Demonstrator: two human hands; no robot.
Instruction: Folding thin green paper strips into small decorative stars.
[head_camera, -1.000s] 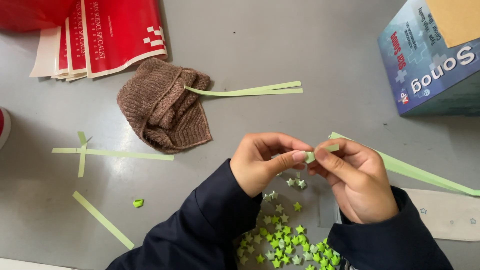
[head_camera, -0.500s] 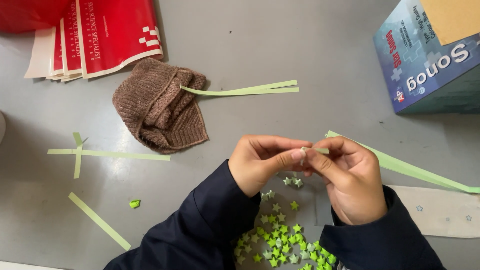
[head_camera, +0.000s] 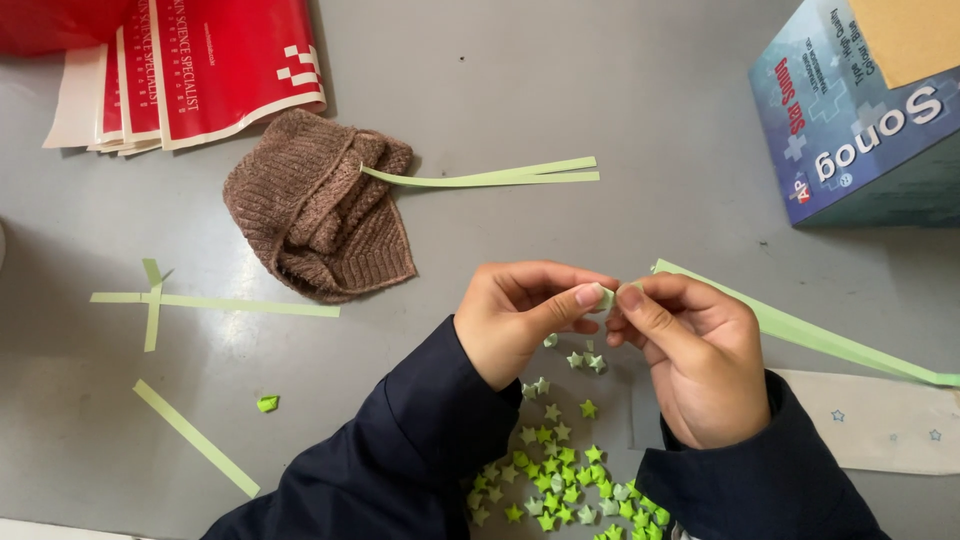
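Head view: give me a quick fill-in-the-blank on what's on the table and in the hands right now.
1. Both hands, left hand and right hand, pinch a small folded piece of ____ paper.
2. The brown knit hat lies on one end of a pair of paper ____.
3. The pile of tiny stars lies between the two dark ____.
4. The blue box stands at the table's far ____ corner.

Missing words: green; strips; sleeves; right

Grey table (head_camera: 600, 80): paper strips (head_camera: 480, 178), stars (head_camera: 560, 470) (green), hat (head_camera: 320, 210).
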